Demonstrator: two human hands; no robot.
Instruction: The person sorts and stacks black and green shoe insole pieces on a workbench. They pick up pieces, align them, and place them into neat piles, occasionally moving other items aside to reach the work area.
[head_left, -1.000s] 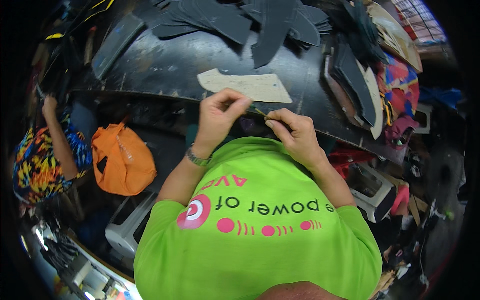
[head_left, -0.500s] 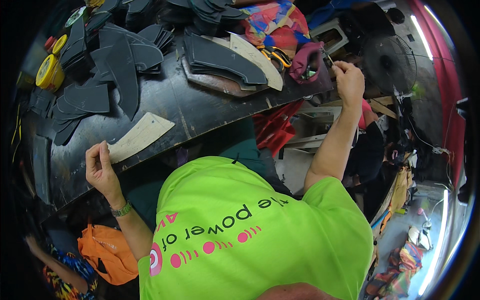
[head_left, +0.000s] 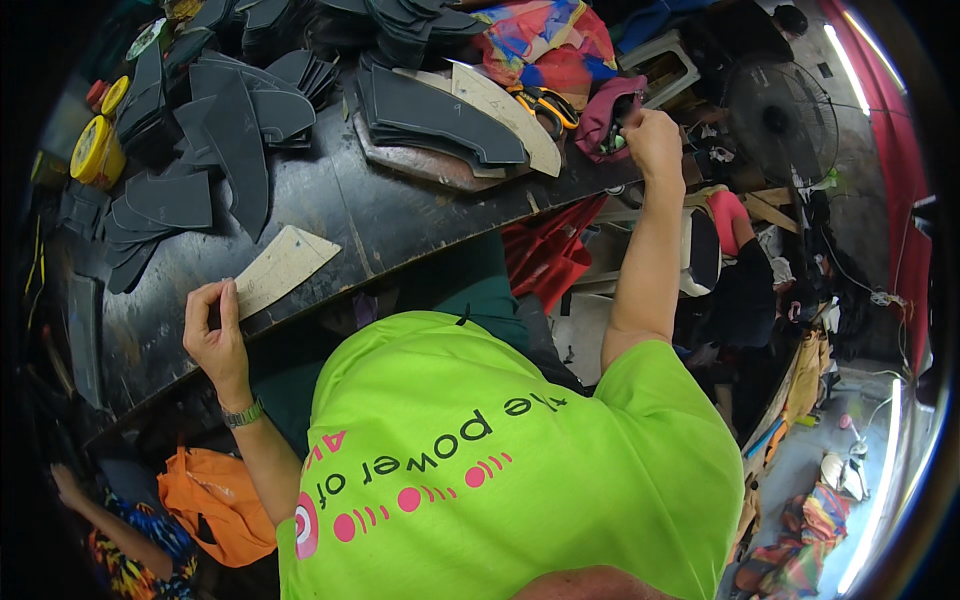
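My left hand is at the near edge of the dark table. Its thumb and fingers pinch the left end of a curved beige card template lying on the tabletop. At the table's right end, my right hand is closed at the mouth of a maroon cloth pouch. Whatever its fingers hold is hidden there. Just left of the pouch lie orange-and-black-handled scissors. Beside them, a second beige template curves along a stack of dark cut pieces.
More dark cut pieces are piled at the back left, near a yellow tub. Colourful cloth lies at the far edge. A black fan stands to the right. An orange bag and another person's arm are at lower left.
My right hand has moved left and slightly down to the pouch; the slim tool in its fingers is now out of sight. My left hand has shifted slightly right along the template.
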